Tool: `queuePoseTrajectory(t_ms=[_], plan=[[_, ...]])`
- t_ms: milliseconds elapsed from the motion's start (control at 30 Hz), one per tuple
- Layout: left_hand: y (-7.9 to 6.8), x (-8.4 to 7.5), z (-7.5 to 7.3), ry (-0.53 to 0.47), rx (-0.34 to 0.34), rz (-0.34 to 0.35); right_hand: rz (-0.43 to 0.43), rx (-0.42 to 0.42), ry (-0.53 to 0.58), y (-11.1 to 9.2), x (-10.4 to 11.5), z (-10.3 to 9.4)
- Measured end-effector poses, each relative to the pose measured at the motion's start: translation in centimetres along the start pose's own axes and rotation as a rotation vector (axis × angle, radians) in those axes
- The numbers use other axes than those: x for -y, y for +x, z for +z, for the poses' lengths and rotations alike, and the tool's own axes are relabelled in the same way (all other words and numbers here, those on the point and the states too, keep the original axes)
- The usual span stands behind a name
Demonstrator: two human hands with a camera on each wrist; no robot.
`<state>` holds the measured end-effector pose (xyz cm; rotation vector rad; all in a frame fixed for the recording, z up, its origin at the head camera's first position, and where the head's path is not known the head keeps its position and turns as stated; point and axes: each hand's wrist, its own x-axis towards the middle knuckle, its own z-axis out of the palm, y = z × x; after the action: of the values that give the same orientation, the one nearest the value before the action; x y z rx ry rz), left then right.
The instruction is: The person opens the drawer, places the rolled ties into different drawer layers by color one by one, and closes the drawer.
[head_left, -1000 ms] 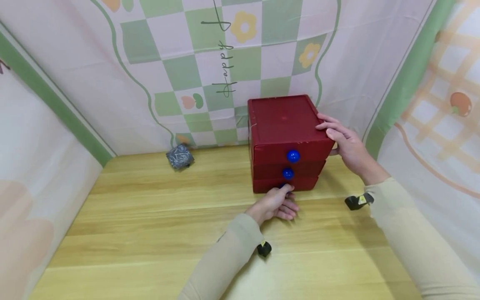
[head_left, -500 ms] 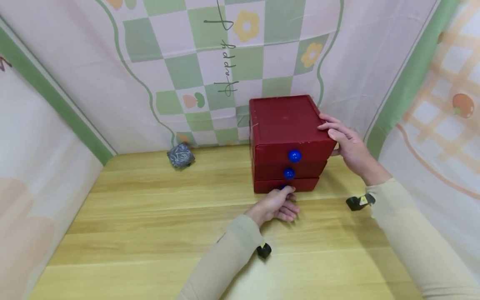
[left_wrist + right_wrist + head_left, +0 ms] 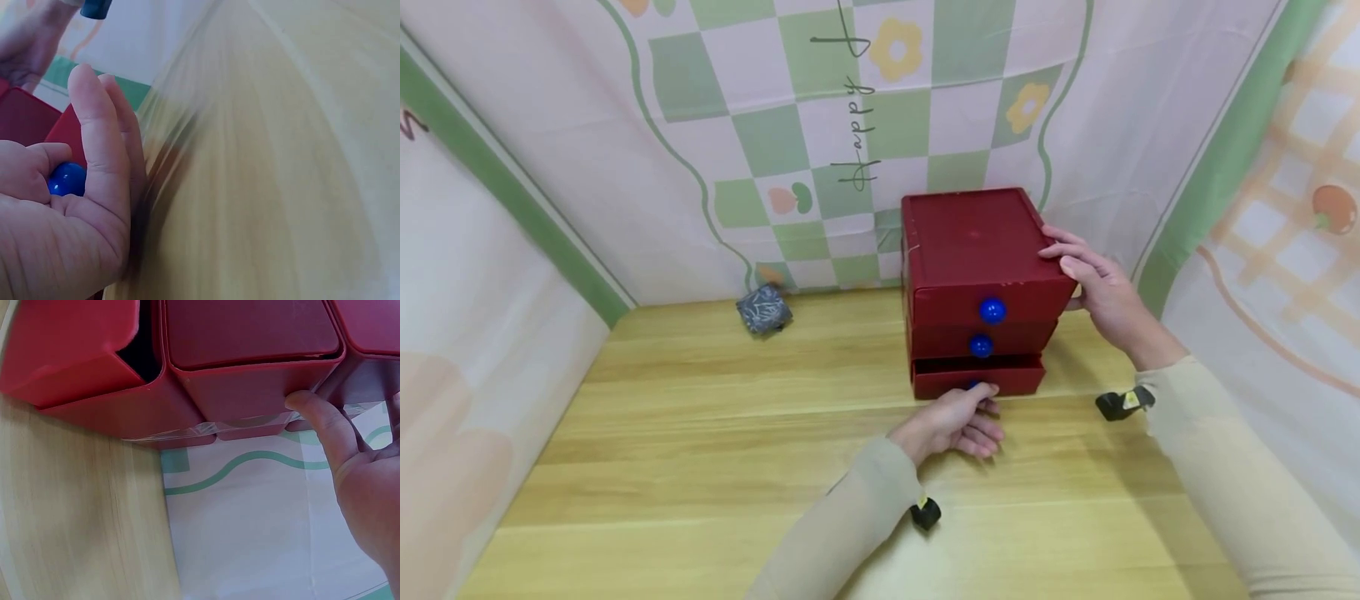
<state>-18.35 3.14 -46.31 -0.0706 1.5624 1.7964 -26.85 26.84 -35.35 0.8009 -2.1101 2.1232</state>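
A dark red cabinet with three stacked drawers and round blue knobs stands at the back of the wooden table. Its bottom drawer is slightly pulled out, with a dark gap above its front. My left hand pinches that drawer's blue knob between thumb and finger, while the other fingers extend away from it. On the cabinet's upper right edge rests my right hand, fingers spread over the top and side. The right wrist view shows a digit pressing on the side wall, and the drawer jutting out.
A small dark grey patterned packet lies left of the cabinet near the back wall. Printed fabric hangs behind the wooden table and at both sides. Clear tape runs along the cabinet's side.
The bottom drawer was closed in both earlier frames and now stands slightly out. My left hand has drawn toward me with its knob. The right hand keeps its place on the cabinet.
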Motion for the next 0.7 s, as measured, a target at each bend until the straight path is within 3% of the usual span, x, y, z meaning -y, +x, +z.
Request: queuePoseTrajectory(t_ms=[233, 700], plan=[[-1.4, 0.4, 0.4, 0.051, 0.049, -0.046, 0.010, -0.002, -0.001, 0.0, 0.2, 0.1], [-3.5, 1.8, 1.0, 0.089, 0.134, -0.068, 0.008, 0.003, 0.000, 0.0, -0.1, -0.1]])
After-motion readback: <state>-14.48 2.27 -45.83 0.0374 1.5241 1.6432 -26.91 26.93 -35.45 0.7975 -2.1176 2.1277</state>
